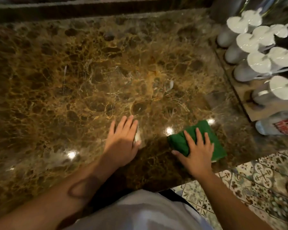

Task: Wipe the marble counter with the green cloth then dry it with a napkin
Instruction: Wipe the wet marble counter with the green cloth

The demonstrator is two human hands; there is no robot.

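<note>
Item 1. Worktop (73, 72): brown marble with gold and white veining, filling most of the head view; several bright light reflections toward 6 o'clock.

Item 2. Green cloth (204, 130): folded into a rough rectangle, lying flat on the worktop at about 4 o'clock, near the front edge.

Item 3. Right hand (195, 150): palm down on top of the green cloth, grip spread, fingers straight and fanned toward 12 o'clock, thumb out toward 9 o'clock at the cloth's near left corner. It presses the cloth; it does not pinch it.

Item 4. Left hand (123, 140): palm down directly on the bare marble at about 6 o'clock, just beside the cloth but apart from it; grip flat, fingers straight and close together.

Item 5. White cups (256, 40): a row of handled cups, apparently upturned, on a tray (256, 107) along the worktop's edge at 2 to 3 o'clock.

Item 6. Plastic bottle (276, 125): lying at 3 o'clock, red label, text unreadable.

Item 7. Patterned floor tiles (248, 188): at 5 o'clock, below the worktop's edge.
</note>
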